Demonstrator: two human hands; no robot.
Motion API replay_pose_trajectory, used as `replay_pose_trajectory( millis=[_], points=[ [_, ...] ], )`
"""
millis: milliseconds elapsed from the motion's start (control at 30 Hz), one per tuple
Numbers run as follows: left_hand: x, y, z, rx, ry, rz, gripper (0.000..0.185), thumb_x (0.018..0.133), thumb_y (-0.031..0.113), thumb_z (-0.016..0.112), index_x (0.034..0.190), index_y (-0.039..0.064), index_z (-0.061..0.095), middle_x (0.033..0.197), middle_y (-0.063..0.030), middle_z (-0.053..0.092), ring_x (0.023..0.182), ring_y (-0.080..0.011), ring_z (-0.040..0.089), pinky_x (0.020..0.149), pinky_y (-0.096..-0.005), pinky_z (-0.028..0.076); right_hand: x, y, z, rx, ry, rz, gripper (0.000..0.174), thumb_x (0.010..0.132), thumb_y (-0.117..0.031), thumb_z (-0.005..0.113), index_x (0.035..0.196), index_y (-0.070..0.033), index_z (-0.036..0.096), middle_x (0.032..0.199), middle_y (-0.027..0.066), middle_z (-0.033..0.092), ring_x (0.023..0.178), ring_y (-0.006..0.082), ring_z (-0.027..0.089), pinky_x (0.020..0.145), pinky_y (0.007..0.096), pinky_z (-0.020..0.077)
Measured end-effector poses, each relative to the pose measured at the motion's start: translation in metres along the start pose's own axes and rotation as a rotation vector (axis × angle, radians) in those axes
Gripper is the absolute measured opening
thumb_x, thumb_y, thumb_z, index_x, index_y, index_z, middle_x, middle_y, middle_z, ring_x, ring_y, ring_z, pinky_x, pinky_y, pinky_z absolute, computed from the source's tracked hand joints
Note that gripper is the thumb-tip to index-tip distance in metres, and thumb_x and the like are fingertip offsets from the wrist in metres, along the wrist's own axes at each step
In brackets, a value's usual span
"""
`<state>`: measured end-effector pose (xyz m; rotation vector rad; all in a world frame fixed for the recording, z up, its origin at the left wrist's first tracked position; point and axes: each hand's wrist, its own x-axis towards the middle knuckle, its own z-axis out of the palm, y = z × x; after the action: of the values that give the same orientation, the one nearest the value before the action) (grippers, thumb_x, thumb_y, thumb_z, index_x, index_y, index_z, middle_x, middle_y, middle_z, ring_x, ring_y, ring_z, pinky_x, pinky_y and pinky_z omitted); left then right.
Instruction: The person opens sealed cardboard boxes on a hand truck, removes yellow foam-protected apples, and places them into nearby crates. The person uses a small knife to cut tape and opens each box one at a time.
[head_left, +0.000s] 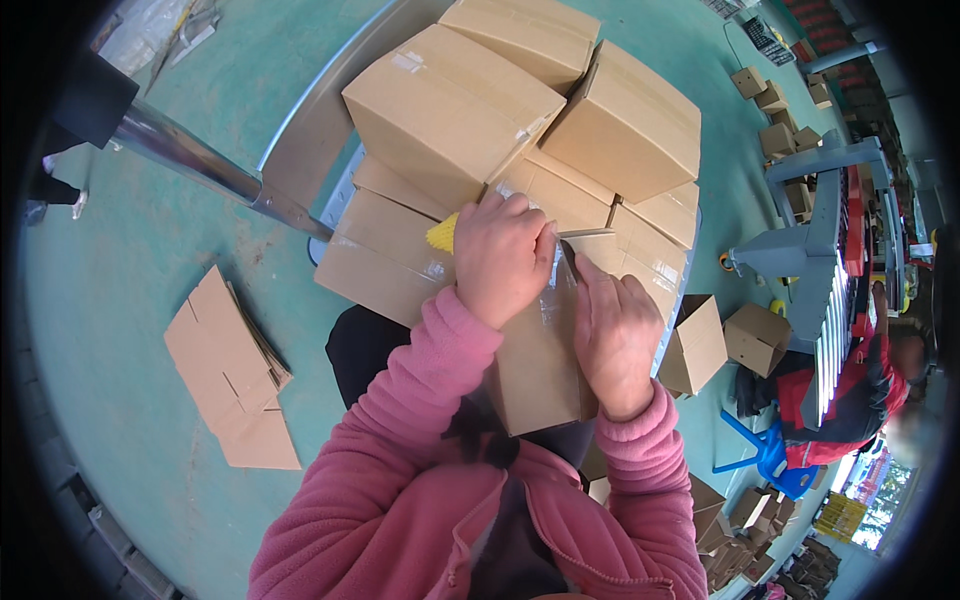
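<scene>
My left hand (499, 259) is curled over the near carton. A yellow textured object (442, 233) sticks out on its left side, apparently gripped in it; the fingers hide the rest. My right hand (611, 330) pinches a raised cardboard flap (596, 247), its forearm angled in from the right. Under both hands lies a brown cardboard carton (536, 375), its near end towards my lap. Clear tape (551, 296) shines on its top between the hands.
More cartons (450, 112) are stacked ahead on a metal-edged stand. A metal pole (195, 154) rises at left. Flattened cardboard (232, 382) lies on the green floor. Open cartons (694, 345) stand at right, near a roller conveyor (829, 337) and a seated person (832, 397).
</scene>
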<state>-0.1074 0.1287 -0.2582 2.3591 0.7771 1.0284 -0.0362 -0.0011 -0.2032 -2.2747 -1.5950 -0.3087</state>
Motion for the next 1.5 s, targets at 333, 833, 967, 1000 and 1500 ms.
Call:
replay_pose_trajectory(
  millis=[333,833,967,1000,1500],
  points=[
    [-0.002,-0.004,0.002,-0.053,0.021,0.018,0.018,0.076,0.011,0.068,0.063,0.007,0.056,0.07,-0.0072,0.053,0.07,-0.0289,0.054,0.061,-0.0421,0.038,-0.004,0.001,0.004,-0.006,0.035,-0.014,0.029,0.078,-0.002,0.067,0.106,-0.006,0.067,0.068,0.0076,0.059,0.06,0.0246,0.055,0.056,0.0357,0.047],
    [-0.001,-0.004,0.007,0.039,-0.149,0.029,0.022,0.087,0.012,0.061,0.069,0.004,0.051,0.073,-0.0101,0.047,0.073,-0.0309,0.05,0.065,-0.0423,0.036,-0.013,0.011,0.007,-0.038,0.056,-0.029,0.044,0.071,-0.012,0.059,0.112,0.003,0.062,0.08,0.003,0.06,0.072,0.0174,0.057,0.061,0.0294,0.0498],
    [0.002,0.003,0.005,0.032,-0.124,0.027,0.021,0.086,0.012,0.062,0.069,0.005,0.052,0.073,-0.0092,0.048,0.074,-0.0307,0.051,0.066,-0.0427,0.036,-0.012,0.013,0.002,-0.009,0.101,-0.035,0.042,0.07,-0.011,0.059,0.11,0.002,0.063,0.077,0.0027,0.06,0.069,0.0179,0.056,0.059,0.0298,0.0492],
    [0.002,0.005,0.006,0.032,-0.11,0.022,0.02,0.085,0.012,0.063,0.069,0.005,0.052,0.073,-0.0089,0.049,0.074,-0.0308,0.052,0.066,-0.0428,0.036,-0.012,0.015,0.0,0.005,0.121,-0.034,0.042,0.069,-0.01,0.06,0.11,0.001,0.063,0.077,0.0027,0.06,0.068,0.0181,0.056,0.058,0.0302,0.0489],
    [0.001,0.0,0.001,-0.051,0.015,-0.019,0.016,0.075,0.009,0.067,0.063,0.006,0.057,0.066,-0.007,0.051,0.066,-0.0288,0.05,0.064,-0.0403,0.034,-0.007,0.01,0.008,0.124,0.091,0.069,0.024,0.083,-0.002,0.063,0.107,-0.005,0.068,0.076,0.0098,0.066,0.062,0.0271,0.057,0.056,0.0379,0.0474]
  ],
)
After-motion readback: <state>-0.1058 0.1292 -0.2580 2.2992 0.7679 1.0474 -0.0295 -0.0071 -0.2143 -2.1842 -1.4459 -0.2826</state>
